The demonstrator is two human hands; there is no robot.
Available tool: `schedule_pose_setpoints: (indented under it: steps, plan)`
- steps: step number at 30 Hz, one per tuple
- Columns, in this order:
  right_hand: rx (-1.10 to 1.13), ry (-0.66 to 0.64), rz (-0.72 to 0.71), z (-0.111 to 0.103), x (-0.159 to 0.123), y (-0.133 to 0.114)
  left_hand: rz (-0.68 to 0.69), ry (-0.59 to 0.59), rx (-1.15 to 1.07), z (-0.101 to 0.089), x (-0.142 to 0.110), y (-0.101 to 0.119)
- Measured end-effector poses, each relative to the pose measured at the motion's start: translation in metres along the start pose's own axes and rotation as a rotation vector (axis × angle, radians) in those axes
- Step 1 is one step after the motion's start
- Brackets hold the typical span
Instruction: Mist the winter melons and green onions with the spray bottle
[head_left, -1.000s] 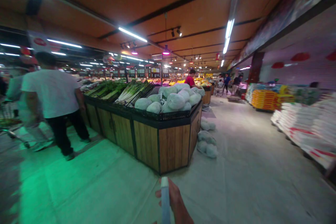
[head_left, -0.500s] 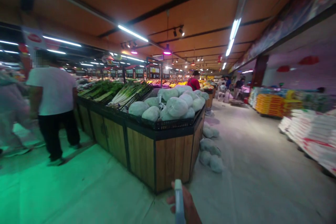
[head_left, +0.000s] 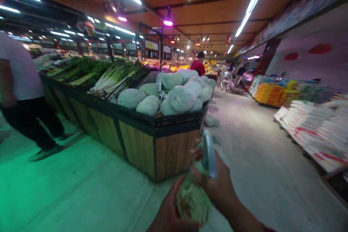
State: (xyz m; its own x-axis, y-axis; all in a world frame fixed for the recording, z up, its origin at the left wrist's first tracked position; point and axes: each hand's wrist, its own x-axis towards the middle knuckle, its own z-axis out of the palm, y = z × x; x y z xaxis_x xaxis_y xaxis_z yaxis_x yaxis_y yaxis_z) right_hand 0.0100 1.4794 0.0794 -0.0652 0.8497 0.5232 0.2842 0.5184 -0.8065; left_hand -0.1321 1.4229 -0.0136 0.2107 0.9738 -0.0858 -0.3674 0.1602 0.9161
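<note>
Item: right hand (head_left: 217, 185), arm reaching in from the lower right edge, grip closed round a flat phone (head_left: 209, 150) held upright and edge-on, probably so the screen faces the wearer. Left hand (head_left: 170, 212), low at the bottom edge with palm cupped upward, grip wrapped under a pale green cabbage in a clear bag (head_left: 191, 199), carried at waist level just below the phone. Beyond: wooden produce counter (head_left: 165, 150) piled with netted winter melons (head_left: 179, 98); scallions (head_left: 114, 76) farther left.

The single head camera is looking forward and slightly down along a shop aisle, sitting close above both hands, with the produce stand (head_left: 163, 141) just ahead.
</note>
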Motion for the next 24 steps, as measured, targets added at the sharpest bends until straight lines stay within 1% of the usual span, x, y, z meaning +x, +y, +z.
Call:
schedule_pose_setpoints:
  steps: [1,3,4,7,9,12,16,19,24]
  plan:
    - [-0.001,0.002,0.032,-0.004,0.016,-0.003,0.021,-0.009,-0.066,0.002,0.012,0.001]
    - [0.006,-0.001,0.081,-0.01,0.046,-0.005,0.002,-0.017,-0.194,0.007,0.033,0.007]
    - [0.018,-0.009,0.092,-0.013,0.059,-0.004,-0.017,-0.013,-0.178,0.011,0.042,0.013]
    - [0.056,-0.05,0.108,-0.019,0.091,0.001,0.006,0.027,-0.161,0.022,0.062,0.033]
    - [0.084,-0.06,0.086,-0.024,0.109,0.005,0.049,0.032,-0.13,0.03,0.074,0.044]
    - [0.115,-0.07,0.033,-0.032,0.137,0.011,0.11,0.029,-0.125,0.042,0.097,0.054]
    - [0.107,-0.094,-0.026,-0.049,0.176,0.02,0.158,0.048,-0.144,0.059,0.135,0.063]
    - [0.066,-0.11,-0.061,-0.064,0.203,0.029,0.161,0.049,-0.189,0.075,0.162,0.067]
    - [0.06,-0.157,-0.09,-0.089,0.24,0.055,0.185,0.022,-0.21,0.099,0.202,0.067]
